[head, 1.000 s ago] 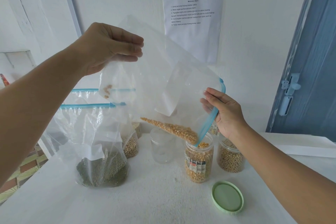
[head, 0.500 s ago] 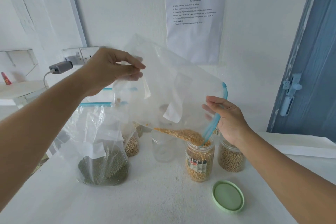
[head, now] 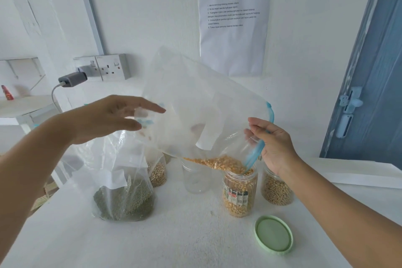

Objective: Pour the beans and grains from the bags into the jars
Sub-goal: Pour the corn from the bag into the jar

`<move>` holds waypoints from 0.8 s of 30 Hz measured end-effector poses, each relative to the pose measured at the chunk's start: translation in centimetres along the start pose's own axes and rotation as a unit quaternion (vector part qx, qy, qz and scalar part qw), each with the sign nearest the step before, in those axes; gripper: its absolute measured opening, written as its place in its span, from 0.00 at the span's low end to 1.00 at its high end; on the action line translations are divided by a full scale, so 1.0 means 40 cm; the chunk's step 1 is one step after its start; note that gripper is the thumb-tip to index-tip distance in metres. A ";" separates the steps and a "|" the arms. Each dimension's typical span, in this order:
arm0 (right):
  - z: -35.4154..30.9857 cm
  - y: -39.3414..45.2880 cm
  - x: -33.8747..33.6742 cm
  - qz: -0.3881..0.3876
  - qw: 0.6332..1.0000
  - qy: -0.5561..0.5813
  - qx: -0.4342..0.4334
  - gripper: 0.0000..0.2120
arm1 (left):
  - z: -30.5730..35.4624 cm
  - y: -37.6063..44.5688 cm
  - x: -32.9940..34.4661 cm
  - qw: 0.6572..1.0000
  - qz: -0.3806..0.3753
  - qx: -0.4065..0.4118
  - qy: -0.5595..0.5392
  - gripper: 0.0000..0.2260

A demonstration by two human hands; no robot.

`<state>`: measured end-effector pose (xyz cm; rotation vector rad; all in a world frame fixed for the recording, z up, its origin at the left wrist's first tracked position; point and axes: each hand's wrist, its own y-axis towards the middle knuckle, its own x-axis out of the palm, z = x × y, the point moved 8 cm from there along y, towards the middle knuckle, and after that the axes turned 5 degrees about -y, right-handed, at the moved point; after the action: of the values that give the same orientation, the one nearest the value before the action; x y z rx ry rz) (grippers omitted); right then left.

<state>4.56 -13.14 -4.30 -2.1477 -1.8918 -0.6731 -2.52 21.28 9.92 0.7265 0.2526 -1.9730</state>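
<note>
Right hand pinches bag mouth over corn jar; left hand, fingers spread, at the raised bottom.

bag tilted over jar, right hand pinching

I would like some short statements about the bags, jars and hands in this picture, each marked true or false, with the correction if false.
1. The right hand holds the blue zip edge of the tilted bag over the labelled jar. True.
2. The labelled jar holds green beans. False: it holds yellow kernels; the green beans are in the bag of green beans standing on the table.
3. The green lid is screwed on a jar. False: it lies on the table.
4. The jar left of the labelled one looks empty. True.
5. The left hand has its fingers spread open. True.
</note>
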 end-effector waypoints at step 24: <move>0.013 0.002 -0.012 0.021 1.000 0.008 -0.005 0.12 | -0.023 -0.006 0.006 0.924 0.236 0.055 0.297 0.21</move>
<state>4.70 -13.34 -4.95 -2.1742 -1.8333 -0.6904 -2.44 21.65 9.01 1.3212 0.2930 -1.2812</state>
